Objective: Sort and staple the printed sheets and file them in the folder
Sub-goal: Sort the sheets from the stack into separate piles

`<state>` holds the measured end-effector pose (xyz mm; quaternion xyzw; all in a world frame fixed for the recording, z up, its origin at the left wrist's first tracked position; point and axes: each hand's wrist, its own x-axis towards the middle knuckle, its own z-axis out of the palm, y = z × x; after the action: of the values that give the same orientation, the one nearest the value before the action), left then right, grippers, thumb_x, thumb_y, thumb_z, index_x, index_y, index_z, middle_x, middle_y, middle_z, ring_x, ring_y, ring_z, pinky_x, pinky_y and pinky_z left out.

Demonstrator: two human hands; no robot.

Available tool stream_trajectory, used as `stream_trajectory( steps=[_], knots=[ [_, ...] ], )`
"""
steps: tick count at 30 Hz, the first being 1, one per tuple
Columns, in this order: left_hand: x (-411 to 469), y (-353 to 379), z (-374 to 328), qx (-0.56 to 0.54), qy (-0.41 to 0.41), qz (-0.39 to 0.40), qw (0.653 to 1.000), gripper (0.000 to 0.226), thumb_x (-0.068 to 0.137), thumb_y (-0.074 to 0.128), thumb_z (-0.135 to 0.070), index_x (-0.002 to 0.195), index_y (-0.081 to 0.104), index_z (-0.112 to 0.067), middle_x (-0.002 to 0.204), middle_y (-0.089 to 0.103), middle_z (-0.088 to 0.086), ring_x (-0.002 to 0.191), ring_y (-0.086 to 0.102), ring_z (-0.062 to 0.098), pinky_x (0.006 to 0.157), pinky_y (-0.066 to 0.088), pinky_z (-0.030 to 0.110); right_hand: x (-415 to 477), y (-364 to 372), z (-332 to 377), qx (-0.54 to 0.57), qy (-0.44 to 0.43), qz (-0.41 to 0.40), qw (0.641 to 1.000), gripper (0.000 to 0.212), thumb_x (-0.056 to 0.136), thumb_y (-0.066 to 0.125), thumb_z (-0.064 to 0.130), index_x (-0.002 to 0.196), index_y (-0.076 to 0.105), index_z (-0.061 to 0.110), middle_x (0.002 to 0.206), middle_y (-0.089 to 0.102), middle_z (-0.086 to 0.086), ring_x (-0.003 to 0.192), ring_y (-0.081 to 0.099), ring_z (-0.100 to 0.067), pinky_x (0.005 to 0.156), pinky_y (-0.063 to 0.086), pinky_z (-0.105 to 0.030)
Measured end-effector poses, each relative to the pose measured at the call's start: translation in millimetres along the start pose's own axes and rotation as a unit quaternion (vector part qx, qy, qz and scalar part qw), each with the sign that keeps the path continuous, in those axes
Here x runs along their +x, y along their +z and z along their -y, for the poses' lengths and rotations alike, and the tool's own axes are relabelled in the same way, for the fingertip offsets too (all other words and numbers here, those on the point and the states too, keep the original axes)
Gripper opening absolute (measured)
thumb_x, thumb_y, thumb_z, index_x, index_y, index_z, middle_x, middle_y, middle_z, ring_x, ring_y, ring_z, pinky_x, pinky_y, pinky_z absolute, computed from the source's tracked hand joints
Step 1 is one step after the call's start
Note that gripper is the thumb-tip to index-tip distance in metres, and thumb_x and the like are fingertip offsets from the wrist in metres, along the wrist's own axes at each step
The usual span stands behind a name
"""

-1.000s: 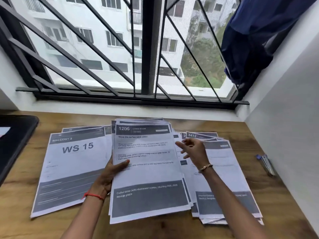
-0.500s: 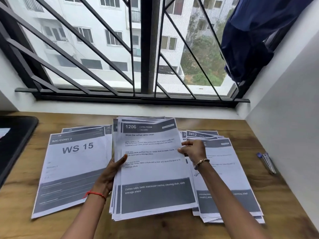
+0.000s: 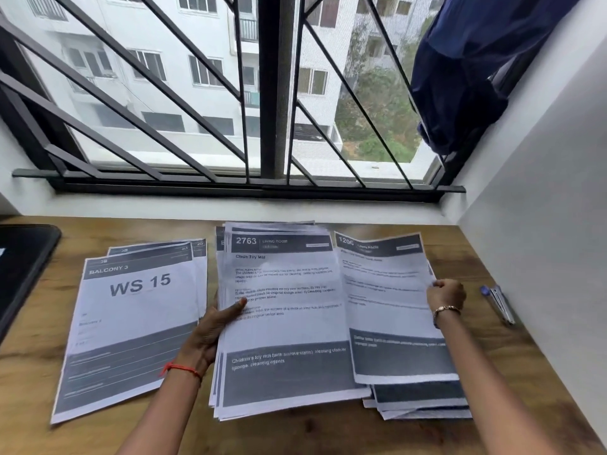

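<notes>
On the desk (image 3: 295, 435), the left hand (image 3: 210, 330) grips the middle stack (image 3: 285, 323), thumb on top; the right hand (image 3: 445, 295) pinches sheet 1206 (image 3: 387, 307) over the right pile (image 3: 423, 402).

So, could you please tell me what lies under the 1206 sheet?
A pile of printed sheets; only its lower edges show. The 1206 sheet, pinched by the right hand, hides the rest.

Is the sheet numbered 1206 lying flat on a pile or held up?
Held up. The right hand pinches its right edge, and the sheet bows above the right pile.
</notes>
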<state>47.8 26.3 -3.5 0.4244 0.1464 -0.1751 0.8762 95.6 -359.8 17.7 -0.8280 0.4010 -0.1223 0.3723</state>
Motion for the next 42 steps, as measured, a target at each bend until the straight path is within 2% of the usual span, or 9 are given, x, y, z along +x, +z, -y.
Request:
stream_trajectory(
  steps=[6,10,13,17,22,28,33,37,42],
  knots=[
    [1.0,0.4,0.6,0.004,0.0,0.009,1.0,0.035,0.087,0.047,0.003,0.12,0.054,-0.006,0.102,0.07,0.019,0.084,0.07,0.032,0.061,0.058,0.039,4.6,-2.5,-32.3,-0.078,0.031,-0.044,0.996,0.028,0.084,0.045,-0.012,0.106,0.061,-0.01,0.114,0.058,-0.034,0.109,0.052,-0.049,0.09,0.042,-0.049],
    [3.0,-0.1,0.9,0.007,0.016,0.017,1.0,0.038,0.089,0.044,0.005,0.123,0.052,-0.009,0.108,0.068,0.019,0.089,0.069,0.034,0.066,0.058,0.042,-7.2,9.1,-17.1,-0.091,-0.068,-0.082,0.99,0.025,0.082,0.056,-0.004,0.107,0.054,-0.009,0.118,0.051,-0.031,0.115,0.043,-0.045,0.094,0.034,-0.048],
    [1.9,5.1,1.3,0.009,0.031,0.03,0.999,0.04,0.091,0.04,0.009,0.106,0.064,-0.02,0.099,0.072,0.016,0.084,0.07,0.032,0.066,0.059,0.046,-40.7,18.6,21.1,0.039,-0.177,0.024,0.983,0.016,0.082,0.066,0.007,0.09,0.063,-0.007,0.091,0.065,-0.024,0.09,0.061,-0.037,0.069,0.043,-0.032],
    [-2.1,13.1,1.5,0.015,0.031,0.04,0.999,0.048,0.091,0.039,0.011,0.088,0.073,-0.023,0.094,0.073,0.014,0.079,0.071,0.031,0.067,0.058,0.047,-93.6,42.9,57.9,0.121,-0.159,0.21,0.957,0.028,0.071,0.08,0.022,0.085,0.066,0.002,0.071,0.063,-0.007,0.063,0.058,-0.016,0.052,0.049,-0.02],
    [1.1,2.8,1.9,-0.013,0.0,0.024,1.0,0.057,0.076,0.066,-0.003,0.131,0.049,-0.005,0.117,0.063,0.025,0.094,0.067,0.038,0.069,0.058,0.048,-113.9,64.3,70.4,0.097,-0.15,0.161,0.971,0.045,0.06,0.084,0.004,0.1,0.064,-0.005,0.078,0.057,-0.009,0.074,0.053,-0.018,0.069,0.042,-0.023],
    [3.2,-1.3,3.4,-0.009,-0.012,0.022,1.0,0.05,0.079,0.052,-0.002,0.129,0.049,-0.004,0.116,0.063,0.025,0.091,0.068,0.038,0.067,0.058,0.046,-120.4,71.8,76.4,0.082,-0.162,0.142,0.973,0.051,0.061,0.084,0.007,0.107,0.064,-0.004,0.097,0.064,-0.017,0.089,0.057,-0.024,0.076,0.041,-0.023],
    [2.3,-2.4,2.5,0.007,-0.023,0.012,1.0,0.095,0.05,0.092,-0.015,0.132,0.047,-0.004,0.12,0.06,0.027,0.097,0.065,0.041,0.071,0.057,0.049,-124.6,71.4,79.2,0.098,-0.187,0.148,0.966,0.044,0.062,0.083,0.005,0.103,0.067,-0.002,0.097,0.065,-0.014,0.084,0.056,-0.019,0.076,0.045,-0.022],
    [2.5,-1.3,5.1,-0.001,-0.009,0.02,1.0,0.04,0.083,0.057,0.002,0.121,0.054,-0.007,0.104,0.069,0.021,0.084,0.07,0.035,0.065,0.058,0.045,-135.2,71.9,77.5,0.112,-0.252,0.146,0.95,0.021,0.063,0.08,0.002,0.081,0.07,0.005,0.085,0.062,-0.004,0.073,0.05,-0.014,0.057,0.035,-0.004],
    [0.1,0.9,3.7,-0.002,-0.027,0.009,1.0,0.05,0.08,0.051,-0.001,0.13,0.047,-0.002,0.101,0.07,0.021,0.082,0.07,0.034,0.061,0.058,0.042,-146.4,72.1,75.2,0.092,-0.319,0.169,0.928,0.01,0.068,0.074,-0.001,0.074,0.069,0.005,0.074,0.065,-0.001,0.066,0.054,-0.012,0.059,0.035,-0.003]
  ],
)
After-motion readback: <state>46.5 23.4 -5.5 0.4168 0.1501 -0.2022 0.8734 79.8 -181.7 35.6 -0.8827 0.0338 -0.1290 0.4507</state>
